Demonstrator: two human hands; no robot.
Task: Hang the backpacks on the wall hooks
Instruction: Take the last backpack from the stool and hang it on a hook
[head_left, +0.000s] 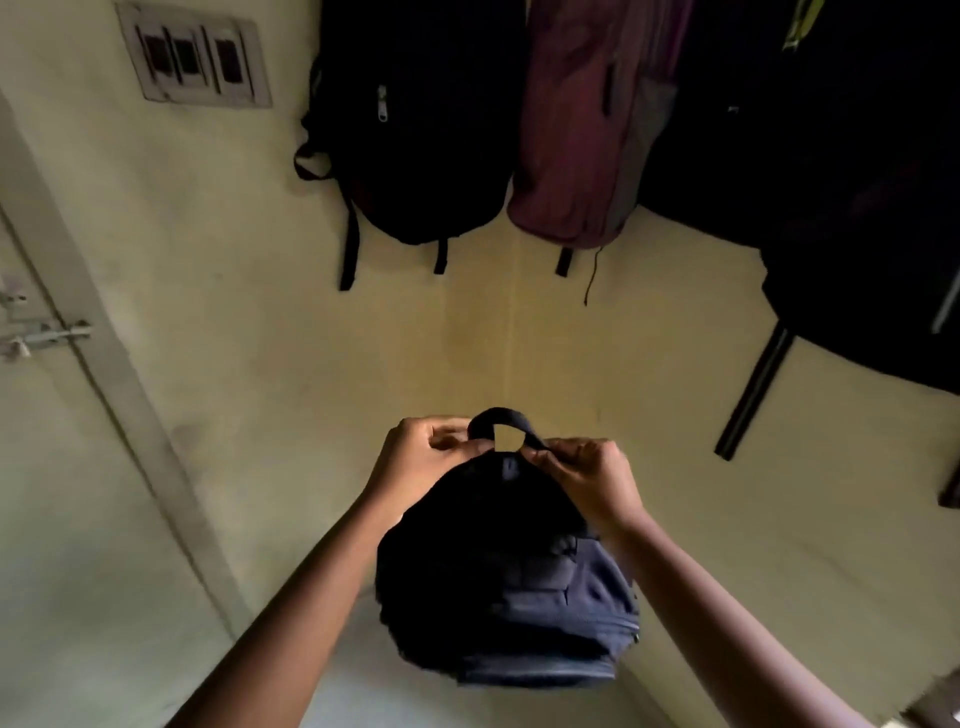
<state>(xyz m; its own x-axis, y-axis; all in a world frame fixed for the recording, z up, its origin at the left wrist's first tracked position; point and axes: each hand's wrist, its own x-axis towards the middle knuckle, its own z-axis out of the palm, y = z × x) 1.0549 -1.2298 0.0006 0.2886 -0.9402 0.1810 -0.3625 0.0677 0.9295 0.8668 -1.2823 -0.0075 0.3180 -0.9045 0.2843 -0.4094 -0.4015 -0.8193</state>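
Note:
I hold a dark navy backpack (511, 587) up in front of the yellow wall, its top carry loop (501, 418) spread between my hands. My left hand (423, 457) pinches the loop's left end and my right hand (589, 470) pinches its right end. Above, a black backpack (415, 119) and a maroon backpack (582, 124) hang side by side on the wall. A larger dark backpack (852, 182) hangs to their right. The hooks themselves are out of view above the frame.
A switch plate (195, 57) is mounted on the wall at upper left. A door with a metal latch (39, 332) stands at the left. A black strap (756, 384) dangles from the right-hand bag.

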